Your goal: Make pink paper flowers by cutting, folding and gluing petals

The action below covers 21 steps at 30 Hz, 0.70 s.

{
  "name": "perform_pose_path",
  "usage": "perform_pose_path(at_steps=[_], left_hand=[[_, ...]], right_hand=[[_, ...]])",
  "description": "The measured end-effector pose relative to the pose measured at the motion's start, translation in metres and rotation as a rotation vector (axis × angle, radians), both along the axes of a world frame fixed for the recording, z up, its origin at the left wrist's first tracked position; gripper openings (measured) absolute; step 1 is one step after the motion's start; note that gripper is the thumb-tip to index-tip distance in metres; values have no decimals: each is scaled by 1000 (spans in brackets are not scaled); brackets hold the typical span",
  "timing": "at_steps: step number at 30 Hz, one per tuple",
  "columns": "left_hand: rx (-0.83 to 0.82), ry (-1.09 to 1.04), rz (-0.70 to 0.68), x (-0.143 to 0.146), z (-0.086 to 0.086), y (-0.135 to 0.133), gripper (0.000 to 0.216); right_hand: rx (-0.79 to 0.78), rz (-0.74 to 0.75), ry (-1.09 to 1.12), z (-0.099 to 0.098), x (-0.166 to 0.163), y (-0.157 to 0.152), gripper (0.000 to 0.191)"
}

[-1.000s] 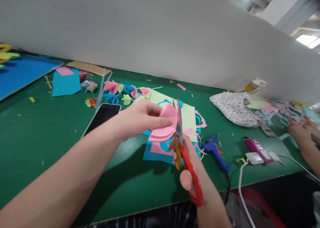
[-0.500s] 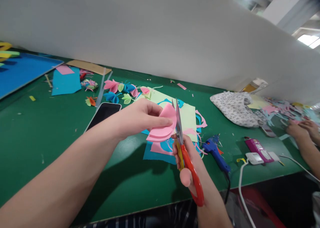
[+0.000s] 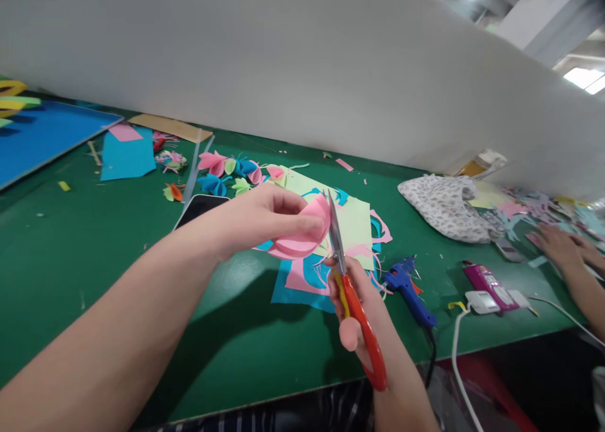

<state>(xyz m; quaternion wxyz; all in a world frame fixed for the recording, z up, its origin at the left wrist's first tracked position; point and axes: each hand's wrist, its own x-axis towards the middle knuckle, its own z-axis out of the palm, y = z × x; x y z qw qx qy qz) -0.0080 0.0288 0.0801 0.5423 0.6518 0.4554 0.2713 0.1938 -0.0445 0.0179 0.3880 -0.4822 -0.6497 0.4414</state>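
Pink folded paper piece with rounded edge [image 3: 302, 233] is pinched by the left hand [image 3: 265, 221] above the green table [image 3: 94, 243]. The right hand [image 3: 363, 321] grips red-handled scissors [image 3: 352, 287], blades touching its right edge: cutting seems in progress and needs steady holding.

scissors [image 3: 336, 249] handle partly hidden inside right hand [image 3: 378, 318].

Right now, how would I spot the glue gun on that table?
Start at the long green table and find the right hand holding the red-handled scissors. Just right of that hand, near the table's front edge, lies the glue gun. It is the only bright blue plastic tool there, with a black cord, unlike the flat paper scraps nearby.
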Motion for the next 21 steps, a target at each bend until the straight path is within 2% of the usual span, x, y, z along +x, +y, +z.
perform_pose_path(at_steps=[3,6,13,21], left_hand=[[84,-45,102,2,-1,0,26],[101,-84,172,6,-4,0,26],[29,-195,160,16,-2,-5,16],[47,-172,205,21,1,-11,15]], right_hand=[[-51,-18,41,0,-1,-1,93],[-144,-42,111,2,-3,-3,99],[-152,6,101,5,-3,-4,110],[-147,-6,91,6,-5,-5,111]])
